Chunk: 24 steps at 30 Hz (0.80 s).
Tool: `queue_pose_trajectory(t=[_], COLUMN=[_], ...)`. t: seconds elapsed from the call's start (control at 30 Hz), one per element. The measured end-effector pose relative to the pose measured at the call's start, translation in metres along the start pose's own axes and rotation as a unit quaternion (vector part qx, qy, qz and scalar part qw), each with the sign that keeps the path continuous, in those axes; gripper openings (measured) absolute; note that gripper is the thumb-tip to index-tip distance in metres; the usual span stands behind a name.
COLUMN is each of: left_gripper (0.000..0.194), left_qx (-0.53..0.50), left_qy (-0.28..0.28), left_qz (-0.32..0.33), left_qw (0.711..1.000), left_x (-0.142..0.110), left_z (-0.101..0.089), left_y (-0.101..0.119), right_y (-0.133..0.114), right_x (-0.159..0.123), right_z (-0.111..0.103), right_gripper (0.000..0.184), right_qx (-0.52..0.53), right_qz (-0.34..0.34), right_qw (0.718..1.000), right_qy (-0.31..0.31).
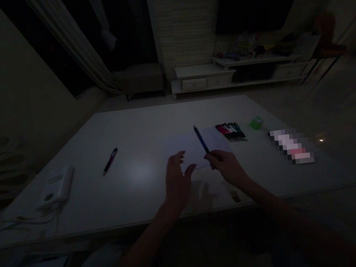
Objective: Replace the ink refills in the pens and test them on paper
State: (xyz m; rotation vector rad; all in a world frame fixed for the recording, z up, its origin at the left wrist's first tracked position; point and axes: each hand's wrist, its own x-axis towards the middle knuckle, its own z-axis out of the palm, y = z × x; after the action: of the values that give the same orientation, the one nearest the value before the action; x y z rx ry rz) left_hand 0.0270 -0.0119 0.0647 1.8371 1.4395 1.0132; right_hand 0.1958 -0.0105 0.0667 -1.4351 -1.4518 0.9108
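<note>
In a dim room, my right hand is closed around a blue pen that points up and away over a white sheet of paper on the table. My left hand hovers just left of the paper's near edge, fingers stretched out and slightly apart, holding nothing. A row of several coloured pens lies on the table right of the paper. A single dark pen lies apart on the left.
A small green object sits beyond the pen row. A white device with cables rests near the table's left edge. A blurred white item lies at the right. A low cabinet and a stool stand behind.
</note>
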Motion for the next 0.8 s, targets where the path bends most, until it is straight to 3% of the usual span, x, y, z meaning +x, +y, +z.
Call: queue_pose_trajectory(t=[0.03, 0.1, 0.2, 0.37, 0.53, 0.63, 0.73, 0.8], left_gripper=[0.040, 0.039, 0.024, 0.024, 0.023, 0.024, 0.024, 0.023], left_qx=[0.097, 0.250, 0.355, 0.388, 0.394, 0.364, 0.297, 0.277], left_qy=[0.021, 0.014, -0.030, -0.061, -0.088, -0.103, -0.118, -0.120], left_qz=[0.082, 0.204, 0.272, 0.274, 0.302, 0.279, 0.224, 0.210], left_qw=[0.992, 0.946, 0.894, 0.878, 0.864, 0.883, 0.921, 0.930], left_x=[0.002, 0.006, 0.007, 0.003, -0.005, -0.010, -0.012, -0.013], left_z=[-0.006, -0.015, -0.019, -0.013, -0.009, -0.008, -0.009, -0.011], left_y=[0.001, 0.002, -0.005, -0.019, -0.018, -0.018, -0.022, -0.026], right_y=[0.001, 0.003, 0.008, 0.022, 0.027, 0.026, 0.022, 0.019], right_x=[0.000, -0.002, -0.010, -0.019, -0.023, -0.024, -0.023, -0.022], right_z=[-0.005, -0.012, -0.009, 0.009, 0.021, 0.019, 0.009, 0.004], right_gripper=[0.027, 0.024, 0.026, 0.047, 0.045, 0.044, 0.037, 0.034], right_qx=[-0.016, -0.020, 0.039, 0.211, 0.332, 0.327, 0.226, 0.148], right_qz=[0.001, 0.004, 0.039, 0.189, 0.237, 0.195, 0.086, 0.047], right_qw=[1.000, 0.998, 0.993, 0.956, 0.909, 0.921, 0.963, 0.978], right_qy=[-0.012, -0.066, -0.100, -0.075, -0.080, -0.082, -0.118, -0.140])
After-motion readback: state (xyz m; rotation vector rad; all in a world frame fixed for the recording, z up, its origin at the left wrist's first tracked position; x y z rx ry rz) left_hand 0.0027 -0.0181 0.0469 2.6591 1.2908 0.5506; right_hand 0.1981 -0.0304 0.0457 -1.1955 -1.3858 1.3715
